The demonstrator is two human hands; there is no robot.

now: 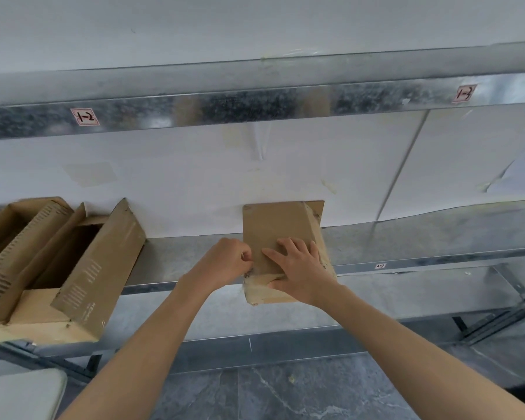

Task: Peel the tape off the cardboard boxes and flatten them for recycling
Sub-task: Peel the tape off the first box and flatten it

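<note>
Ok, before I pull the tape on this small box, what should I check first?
1. Small box braced: the right hand lies flat on its top, thumb on the front face. Ok.
2. Left hand placed: its fingertips pinch at the box's left edge. Ok.
3. Tape end actually caught: too small to see. Cannot tell.
4. Box fully supported: its near end juts past the lip of the metal shelf. Not ok.
5. Room to pull leftward: the large open box stands apart from the left hand. Ok.
</note>
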